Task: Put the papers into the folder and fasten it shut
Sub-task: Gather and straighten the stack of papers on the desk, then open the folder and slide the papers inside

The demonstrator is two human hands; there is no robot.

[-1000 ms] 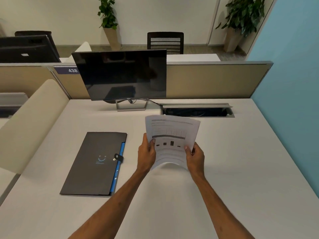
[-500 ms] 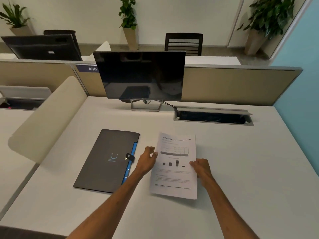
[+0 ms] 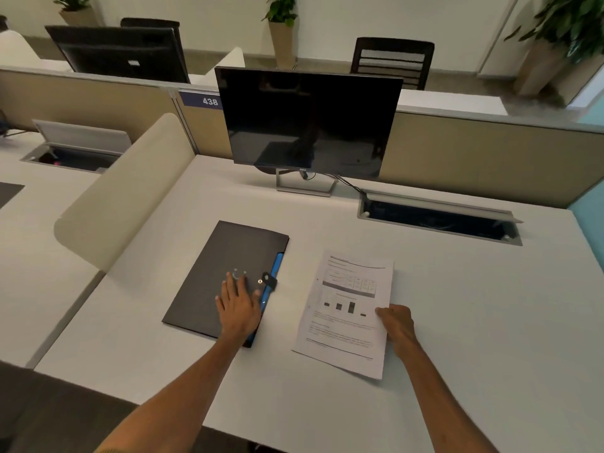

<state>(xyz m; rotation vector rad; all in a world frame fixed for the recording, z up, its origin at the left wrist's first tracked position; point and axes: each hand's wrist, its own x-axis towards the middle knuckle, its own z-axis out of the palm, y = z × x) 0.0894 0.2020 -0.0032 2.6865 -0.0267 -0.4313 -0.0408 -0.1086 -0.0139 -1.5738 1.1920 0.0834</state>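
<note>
The left hand [image 3: 238,307] lies flat, palm down and fingers spread, on the folder [image 3: 215,279], near its right side and gripping nothing. The right hand [image 3: 396,322] rests at the right edge of the papers [image 3: 346,308], fingers curled loosely with the tips on the sheet; whether it pinches the sheet or only presses on it cannot be told.

The folder is dark grey and closed, lying flat on the desk [image 3: 457,322] left of centre, tilted a little clockwise. A blue strip [image 3: 274,276] shows along its right edge, and a small black strap [image 3: 269,280] with a snap crosses that edge just beyond the left hand's fingertips. The papers lie flat just right of the folder, apart from it, printed side up with a table and a small bar chart.

Toward the desk's far edge stands a dark monitor [image 3: 307,122] on a metal foot, and to its right a cable tray [image 3: 438,220] is sunk in the surface with its lid raised. A beige divider [image 3: 124,197] borders the desk's left edge.
</note>
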